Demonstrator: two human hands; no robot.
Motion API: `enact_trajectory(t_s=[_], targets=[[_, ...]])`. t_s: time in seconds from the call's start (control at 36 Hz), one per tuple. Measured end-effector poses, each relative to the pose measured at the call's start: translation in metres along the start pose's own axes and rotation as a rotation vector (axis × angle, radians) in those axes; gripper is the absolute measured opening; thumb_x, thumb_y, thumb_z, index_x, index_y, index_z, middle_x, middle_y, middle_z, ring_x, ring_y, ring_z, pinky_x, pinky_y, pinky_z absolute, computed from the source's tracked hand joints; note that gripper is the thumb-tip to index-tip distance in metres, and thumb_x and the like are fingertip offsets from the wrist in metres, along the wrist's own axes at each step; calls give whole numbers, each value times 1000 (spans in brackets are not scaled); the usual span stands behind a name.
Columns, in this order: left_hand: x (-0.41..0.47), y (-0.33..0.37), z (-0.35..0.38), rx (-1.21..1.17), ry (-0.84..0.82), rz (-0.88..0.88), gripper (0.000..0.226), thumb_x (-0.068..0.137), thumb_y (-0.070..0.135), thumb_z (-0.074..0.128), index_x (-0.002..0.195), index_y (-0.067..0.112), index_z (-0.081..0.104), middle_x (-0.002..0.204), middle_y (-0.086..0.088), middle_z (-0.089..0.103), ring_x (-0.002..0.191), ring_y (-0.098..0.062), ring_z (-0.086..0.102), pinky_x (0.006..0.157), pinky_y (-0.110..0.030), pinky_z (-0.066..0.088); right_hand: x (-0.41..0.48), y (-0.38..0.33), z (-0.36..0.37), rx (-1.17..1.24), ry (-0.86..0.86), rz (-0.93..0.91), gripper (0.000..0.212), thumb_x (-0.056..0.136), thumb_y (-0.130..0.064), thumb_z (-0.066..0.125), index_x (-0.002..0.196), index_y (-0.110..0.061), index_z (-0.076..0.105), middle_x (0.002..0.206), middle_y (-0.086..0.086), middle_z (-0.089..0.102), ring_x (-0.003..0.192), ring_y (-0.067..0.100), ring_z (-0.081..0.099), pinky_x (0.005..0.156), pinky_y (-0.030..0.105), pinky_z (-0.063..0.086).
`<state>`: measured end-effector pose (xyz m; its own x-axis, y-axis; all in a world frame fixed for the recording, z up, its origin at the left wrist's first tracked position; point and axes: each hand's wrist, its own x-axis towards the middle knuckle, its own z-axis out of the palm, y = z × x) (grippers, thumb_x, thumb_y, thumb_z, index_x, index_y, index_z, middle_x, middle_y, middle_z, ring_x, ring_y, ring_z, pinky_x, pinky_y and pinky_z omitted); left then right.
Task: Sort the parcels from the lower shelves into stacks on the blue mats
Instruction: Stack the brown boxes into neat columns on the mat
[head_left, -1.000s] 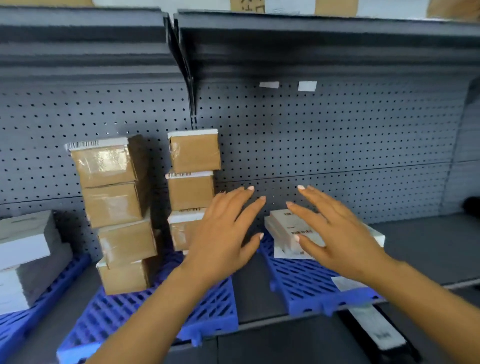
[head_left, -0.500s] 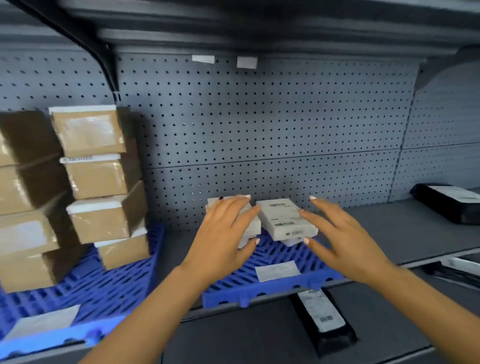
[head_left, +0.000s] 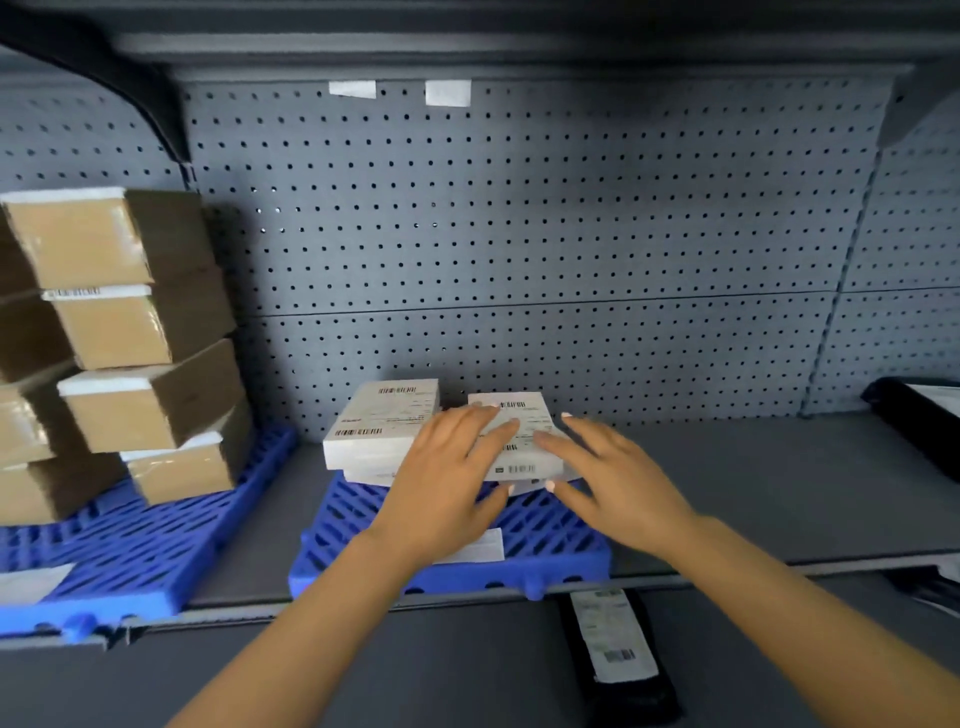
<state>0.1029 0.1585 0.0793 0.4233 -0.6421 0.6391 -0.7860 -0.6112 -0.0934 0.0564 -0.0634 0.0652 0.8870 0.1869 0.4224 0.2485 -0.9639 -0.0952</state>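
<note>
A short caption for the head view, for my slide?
Open left hand and right hand touch white parcels on the blue mat; brown boxes stacked nearby.

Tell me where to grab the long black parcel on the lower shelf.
Probably the long side edges of the black parcel, near its front end, coming from above: it lies flat and narrow, and its far end tucks under the upper shelf.

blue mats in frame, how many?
2. The left blue mat bears the brown boxes; the centre blue mat bears the white parcels. Others may lie outside the frame.
</note>
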Motion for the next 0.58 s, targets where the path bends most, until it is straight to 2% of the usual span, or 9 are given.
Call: enact_trajectory(t_s=[0.11, 0.17, 0.25, 0.28, 0.33, 0.42, 0.53, 0.58], targets=[[10, 3, 9, -6, -47, -1, 58, 84, 40, 56, 135, 13, 48, 134, -10, 51, 123, -28, 45, 102, -45, 42, 10, 6, 5, 33, -52, 50, 50, 101, -37, 40, 148, -42, 22, 154, 3, 27, 136, 24, 33, 109, 36, 31], [14, 1, 15, 0, -63, -14, 64, 80, 36, 69, 135, 13, 48, 134, -11, 51, 122, -28, 46, 100, -45, 43, 12, 8, 7, 79, -67, 70, 50, 101, -34, 41, 147, -42, 24, 151, 0, 32, 129, 22, 41, 103, 34, 37], [17, 0, 23, 4, -78, -18, 66, 75, 34, 76, 133, 13, 51, 134, -11, 53, 121, -28, 49, 98, -45, 43, 13, 10, 12, 179, -69, 84, 49, 99, -35, 45, 146, -41, 29, 141, -2, 44, 111, 15, 52, 94, 31, 43], [18, -1, 26, 16, -86, -3, 64, 74, 34, 76, 131, 13, 53, 133, -11, 54, 120, -28, 51, 98, -46, 44, 12, 9, 13, 200, -70, 87, 50, 99, -35, 46, 145, -41, 29, 142, -2, 43, 111, 14, 52, 96, 30, 43], [19, -3, 30, 49, -135, 40, 62, 74, 35, 76, 128, 12, 55, 134, -12, 54, 121, -30, 52, 99, -46, 44, 11, 9, 16, 223, -64, 99, 50, 99, -36, 47, 145, -41, 29, 153, -1, 31, 124, 16, 47, 102, 31, 39], [20, -7, 37, 55, -230, 66, 65, 85, 40, 65, 139, 12, 44, 146, -12, 42, 134, -29, 40, 109, -43, 32, 12, 9, 17, 256, -49, 134, 49, 98, -36, 49, 143, -45, 32, 160, -3, 13, 136, 18, 37, 106, 32, 32], [24, -15, 41, 49, -290, 73, 64, 90, 39, 58, 146, 17, 35, 148, -11, 38, 138, -29, 33, 115, -46, 23, 14, 11, 18, 272, -38, 159, 50, 98, -30, 51, 143, -42, 33, 157, 0, 20, 136, 18, 36, 107, 28, 31], [26, -21, 43, 49, -315, 71, 65, 90, 39, 58, 148, 22, 33, 147, -12, 40, 137, -31, 34, 115, -49, 25, 16, 14, 20, 276, -34, 178, 51, 97, -28, 53, 142, -42, 34, 155, 2, 27, 133, 19, 39, 109, 31, 35]])
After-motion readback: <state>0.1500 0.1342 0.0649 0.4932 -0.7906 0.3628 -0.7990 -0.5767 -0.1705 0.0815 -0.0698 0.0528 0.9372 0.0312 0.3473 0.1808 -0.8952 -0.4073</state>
